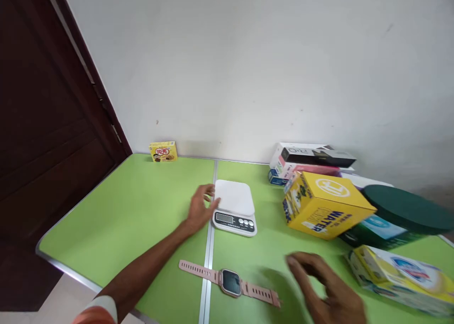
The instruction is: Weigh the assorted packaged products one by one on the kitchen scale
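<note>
A white kitchen scale (234, 197) with a flat white platform, a small display and several round buttons lies across from me on the green table. My left hand (201, 207) is at its left edge, fingers apart, with the thumb and fingertips at or against the platform's side. Nearer to me, a smartwatch (231, 283) with a pink strap lies stretched out flat, its dark screen facing up. My right hand (329, 288), somewhat blurred, hovers to the right of the watch. Its thumb and fingers are curved around a gap, and nothing shows in it.
A yellow box (326, 203) marked WATER stands tilted on the right, beside a dark green lidded tub (397, 215). A yellow and white carton (404, 279) lies nearer. Stacked boxes (312, 157) rest by the wall. A small yellow box (163, 151) stands at the far left.
</note>
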Demonstrator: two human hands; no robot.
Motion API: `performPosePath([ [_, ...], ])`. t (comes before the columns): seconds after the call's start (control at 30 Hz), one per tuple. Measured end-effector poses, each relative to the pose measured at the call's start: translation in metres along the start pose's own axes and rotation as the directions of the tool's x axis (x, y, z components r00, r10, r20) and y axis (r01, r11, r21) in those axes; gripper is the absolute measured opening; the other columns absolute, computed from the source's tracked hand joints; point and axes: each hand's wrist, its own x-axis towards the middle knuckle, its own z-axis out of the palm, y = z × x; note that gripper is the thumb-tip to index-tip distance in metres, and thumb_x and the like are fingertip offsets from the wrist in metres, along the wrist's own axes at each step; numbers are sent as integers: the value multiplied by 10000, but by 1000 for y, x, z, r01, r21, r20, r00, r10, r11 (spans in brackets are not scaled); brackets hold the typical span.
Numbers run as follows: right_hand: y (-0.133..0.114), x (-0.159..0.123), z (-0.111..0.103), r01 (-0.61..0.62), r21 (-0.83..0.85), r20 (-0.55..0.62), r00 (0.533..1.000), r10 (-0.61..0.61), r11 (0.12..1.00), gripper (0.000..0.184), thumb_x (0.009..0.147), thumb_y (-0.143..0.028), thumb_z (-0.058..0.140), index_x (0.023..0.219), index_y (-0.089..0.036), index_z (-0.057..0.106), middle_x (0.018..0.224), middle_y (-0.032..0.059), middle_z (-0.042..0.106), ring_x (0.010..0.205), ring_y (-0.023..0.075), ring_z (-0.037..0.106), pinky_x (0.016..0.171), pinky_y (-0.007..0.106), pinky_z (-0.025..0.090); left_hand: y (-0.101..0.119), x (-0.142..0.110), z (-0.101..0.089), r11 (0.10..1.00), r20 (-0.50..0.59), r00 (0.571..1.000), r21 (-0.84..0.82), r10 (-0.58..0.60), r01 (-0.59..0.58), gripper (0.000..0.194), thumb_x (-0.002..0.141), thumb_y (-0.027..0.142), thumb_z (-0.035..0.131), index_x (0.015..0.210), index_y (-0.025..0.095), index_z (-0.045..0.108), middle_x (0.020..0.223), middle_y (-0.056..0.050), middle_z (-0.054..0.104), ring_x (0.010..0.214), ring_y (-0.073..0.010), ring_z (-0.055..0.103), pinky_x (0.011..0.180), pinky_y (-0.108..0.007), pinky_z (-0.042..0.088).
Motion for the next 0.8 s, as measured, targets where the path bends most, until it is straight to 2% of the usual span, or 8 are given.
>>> performPosePath([
  [0.03,-28,12,29,43,59,75,996,-47,997,260,940,-585,600,945,-339,686,963,94,759,891,329,725,786,480,617,-20,9,-20,996,-97,993,55,-62,68,431,871,290,716,1270,191,588,1197,-127,676,1031,-246,689,865,-415,604],
  [0.1,-70,34,88,79,172,270,955,-124,982,332,954,-608,574,1026,-311,705,1013,90,766,940,315,730,834,480,625,-60,25,-55,960,-308,928,115,-210,255,482,817,257,750,1258,174,574,1240,-149,634,1057,-267,687,936,-468,595],
  [0.2,-97,66,175,67,251,463,868,-180,966,481,976,-606,560,1332,-291,635,1327,121,704,1169,328,698,939,503,609,-106,49,-94,939,-423,870,111,-253,327,597,803,243,753,1346,180,513,1347,-165,556,1194,-294,646,1077,-527,530],
  [0.27,-100,90,229,89,261,474,855,-209,961,567,972,-582,578,1463,-298,546,1496,130,593,1358,352,594,1080,554,538,-127,66,-113,936,-463,850,106,-252,335,661,792,241,762,1388,188,480,1380,-168,527,1267,-311,612,1138,-542,483],
  [0.4,-104,143,317,132,198,395,896,-202,971,573,960,-412,570,1495,-217,510,1510,176,542,1453,377,486,1245,575,374,-157,99,-144,924,-553,790,88,-265,372,777,767,243,782,1441,122,417,1429,-241,471,1385,-380,534,1199,-579,406],
  [0.57,-111,202,382,101,190,264,953,-150,977,614,932,-310,518,1525,-173,440,1499,208,530,1465,400,434,1263,631,301,-195,134,-168,923,-602,752,63,-269,380,893,786,252,765,1541,127,305,1525,-250,431,1466,-377,467,1240,-575,367],
  [0.7,-117,247,414,61,170,258,961,-104,984,727,928,-297,461,1603,-111,262,1630,231,383,1549,397,303,1285,651,222,-217,158,-175,923,-592,761,75,-264,379,963,787,237,766,1590,123,248,1608,-246,388,1527,-357,412,1281,-523,329],
  [0.8,-122,278,434,42,158,273,958,-85,987,826,906,-263,455,1638,-73,124,1701,232,270,1598,388,204,1294,647,192,-224,172,-175,928,-570,789,115,-230,354,985,784,209,758,1609,116,228,1661,-242,343,1584,-352,322,1318,-499,252],
])
